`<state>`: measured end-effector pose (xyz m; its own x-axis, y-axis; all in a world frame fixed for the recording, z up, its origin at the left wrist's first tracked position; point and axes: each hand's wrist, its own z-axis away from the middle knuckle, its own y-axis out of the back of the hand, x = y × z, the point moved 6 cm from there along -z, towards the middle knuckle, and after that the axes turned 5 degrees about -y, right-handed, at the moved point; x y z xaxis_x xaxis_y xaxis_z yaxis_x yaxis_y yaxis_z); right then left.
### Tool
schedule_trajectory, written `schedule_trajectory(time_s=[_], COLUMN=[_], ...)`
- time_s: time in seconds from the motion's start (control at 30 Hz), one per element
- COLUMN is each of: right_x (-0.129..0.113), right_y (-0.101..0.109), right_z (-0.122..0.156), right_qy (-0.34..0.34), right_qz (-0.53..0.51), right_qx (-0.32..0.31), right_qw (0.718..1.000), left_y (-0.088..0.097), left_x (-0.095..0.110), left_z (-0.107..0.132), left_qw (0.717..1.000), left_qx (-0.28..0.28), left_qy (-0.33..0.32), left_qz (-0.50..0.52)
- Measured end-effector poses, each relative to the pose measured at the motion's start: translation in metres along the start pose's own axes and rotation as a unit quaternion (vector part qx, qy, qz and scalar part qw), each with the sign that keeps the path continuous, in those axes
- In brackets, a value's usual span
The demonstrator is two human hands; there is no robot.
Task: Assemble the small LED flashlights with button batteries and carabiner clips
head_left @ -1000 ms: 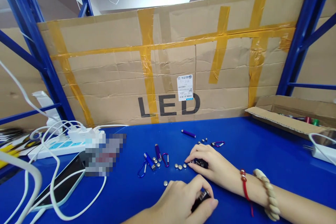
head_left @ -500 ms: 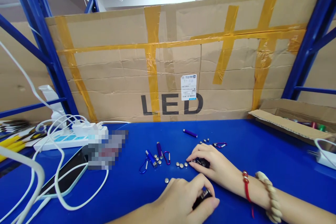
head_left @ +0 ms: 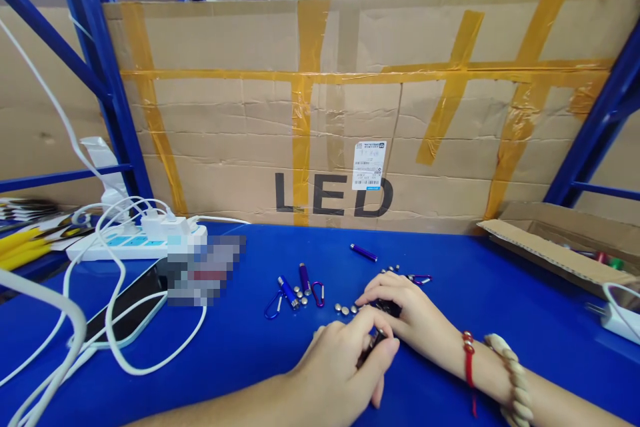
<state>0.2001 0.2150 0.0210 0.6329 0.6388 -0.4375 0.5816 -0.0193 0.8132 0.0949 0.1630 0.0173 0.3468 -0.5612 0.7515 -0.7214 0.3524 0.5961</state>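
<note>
My left hand (head_left: pixel 333 363) is closed, a small black flashlight (head_left: pixel 371 349) pinched between thumb and fingers. Just beyond it, my right hand (head_left: pixel 413 310) rests low over the table, fingers curled around a black object (head_left: pixel 389 307) mostly hidden beneath the palm. Silver button cells (head_left: pixel 345 311) lie by the right fingertips, and more (head_left: pixel 390 269) sit behind that hand. To the left are a blue mini flashlight (head_left: pixel 289 293) and a purple one (head_left: pixel 305 279), with a blue carabiner (head_left: pixel 273 305) and a purple carabiner (head_left: pixel 318 294). A purple tube (head_left: pixel 363 252) lies farther back.
Another carabiner (head_left: pixel 421 279) lies behind my right hand. At left are a phone (head_left: pixel 127 310), white cables and a power strip (head_left: pixel 125 243). An open cardboard box (head_left: pixel 545 253) and a white adapter (head_left: pixel 623 313) stand at right. A taped cardboard sheet (head_left: pixel 240 140) closes off the back.
My left hand has shifted up and left with the black flashlight, closer to the right hand, covering the lone button cell. The right hand stays in place. The camera view has tilted slightly.
</note>
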Motion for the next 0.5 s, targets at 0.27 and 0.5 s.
schedule_trajectory(time_s=[0.27,0.5], right_x=[-0.0014,-0.0020], right_y=[0.0006,0.0009], right_z=[0.0025,0.0011], right_qy=[0.000,0.001], right_qz=[-0.005,-0.006], right_qx=[0.001,0.007], right_qw=[1.000,1.000], left_y=[0.0004,-0.0039], left_x=[0.0020,-0.0016], left_z=[0.0008,0.0002], left_qw=[0.999,0.999], left_qx=[0.017,0.003], left_qy=[-0.004,-0.009], left_qz=[0.042,0.032])
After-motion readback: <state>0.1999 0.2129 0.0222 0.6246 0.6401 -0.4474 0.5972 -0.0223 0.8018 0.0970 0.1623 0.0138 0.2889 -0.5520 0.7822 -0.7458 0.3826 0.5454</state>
